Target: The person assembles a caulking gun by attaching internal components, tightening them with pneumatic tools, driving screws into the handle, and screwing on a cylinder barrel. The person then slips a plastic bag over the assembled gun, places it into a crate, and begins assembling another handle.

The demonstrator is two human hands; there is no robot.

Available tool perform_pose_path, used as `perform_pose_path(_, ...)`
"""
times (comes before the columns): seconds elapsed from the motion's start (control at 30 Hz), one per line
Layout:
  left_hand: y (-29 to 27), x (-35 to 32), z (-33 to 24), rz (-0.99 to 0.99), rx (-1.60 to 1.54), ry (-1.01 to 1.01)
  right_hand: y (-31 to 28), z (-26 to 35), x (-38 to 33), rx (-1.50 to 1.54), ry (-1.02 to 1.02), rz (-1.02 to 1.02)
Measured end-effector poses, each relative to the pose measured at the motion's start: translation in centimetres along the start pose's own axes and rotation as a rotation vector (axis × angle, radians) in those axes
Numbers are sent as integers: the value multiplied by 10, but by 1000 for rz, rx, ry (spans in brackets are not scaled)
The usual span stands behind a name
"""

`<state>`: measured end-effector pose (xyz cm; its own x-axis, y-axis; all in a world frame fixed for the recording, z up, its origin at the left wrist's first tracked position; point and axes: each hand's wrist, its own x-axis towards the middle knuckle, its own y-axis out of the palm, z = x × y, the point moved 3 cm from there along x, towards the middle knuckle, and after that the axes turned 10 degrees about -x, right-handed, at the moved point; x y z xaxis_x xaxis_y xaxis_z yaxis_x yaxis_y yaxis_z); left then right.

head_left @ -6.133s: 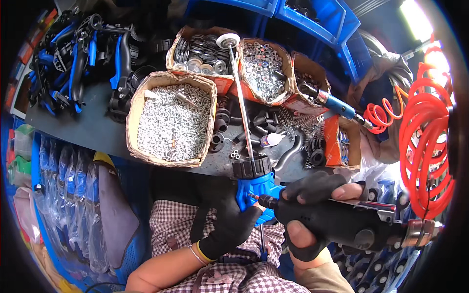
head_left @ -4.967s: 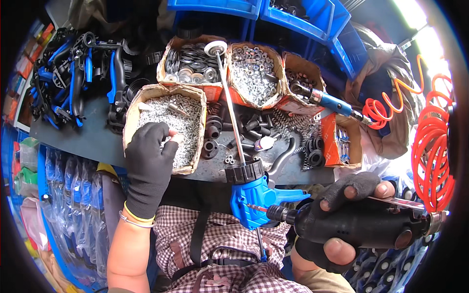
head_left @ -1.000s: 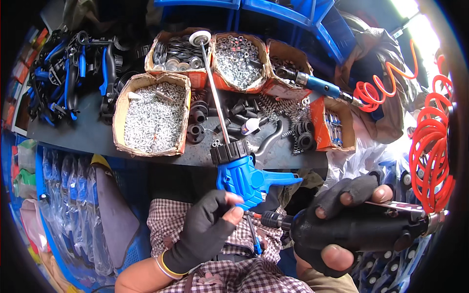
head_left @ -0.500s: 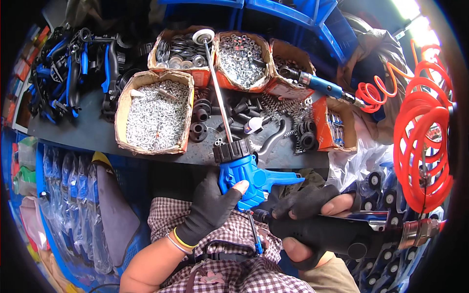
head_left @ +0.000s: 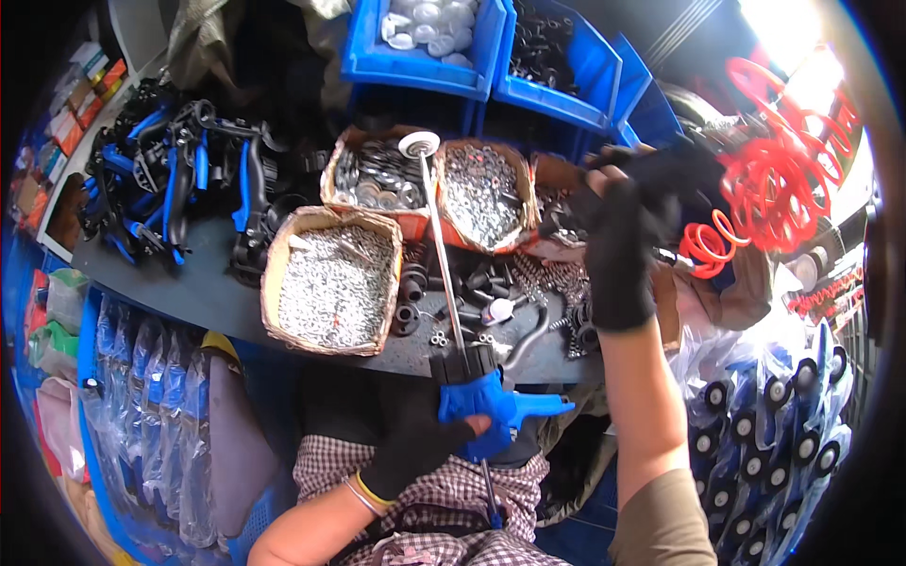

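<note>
- Blue plastic housing (head_left: 470, 398): I see the left hand (head_left: 417, 447) clamped round it.
- Right hand (head_left: 618, 243): raised, well right of it; blurred, I cannot tell its grip.

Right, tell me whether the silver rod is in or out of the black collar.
In: the silver rod enters the black collar on the blue body, while its upper length and white disc stick out.

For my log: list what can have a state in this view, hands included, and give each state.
Left hand: closed around the blue body
Blue body: held, handle pointing right
Metal rod: tilted, rising from the black collar
Right hand: extended forward, blurred, grip unclear
Nearest cardboard box: open, filled with small metal pieces
Red hose: coiled
</note>
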<state>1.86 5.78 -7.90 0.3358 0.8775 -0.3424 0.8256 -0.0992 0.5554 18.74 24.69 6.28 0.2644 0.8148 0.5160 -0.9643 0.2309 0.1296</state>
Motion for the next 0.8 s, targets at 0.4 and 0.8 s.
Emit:
perform_pose_path(0.4,-1,-104,-57,7,164,585,22,-103,26,-978,33,253)
perform_pose_path(0.8,-67,-347,-82,-304,345,1063,92,180,-333,-67,-427,1045)
